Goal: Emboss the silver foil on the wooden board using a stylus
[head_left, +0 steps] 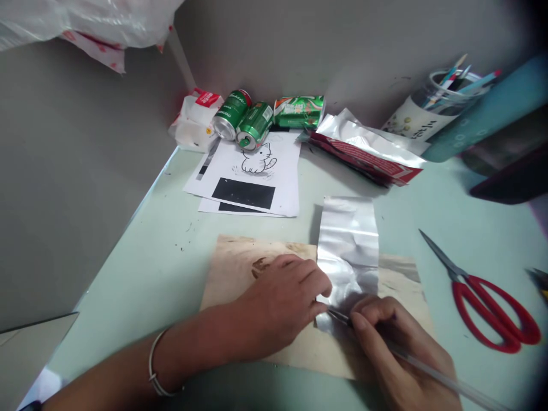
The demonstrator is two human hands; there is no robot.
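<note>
My left hand has its fingers curled, with thumb and forefinger closed at the left edge of a creased silver foil sheet. Between the fingers of my right hand is a slim pen with a clear barrel and dark grip; its pointed metal tip meets the lower part of the foil, close to my left thumb. Beneath both hands lies a pale wooden board with a dark knot, and the foil reaches past its far edge.
Red-handled scissors lie on the right. Behind are printed sheets with a cat drawing, green cans, a white-and-red packet, an opened red-and-silver wrapper, and a pencil jar. A plastic bag hangs upper left.
</note>
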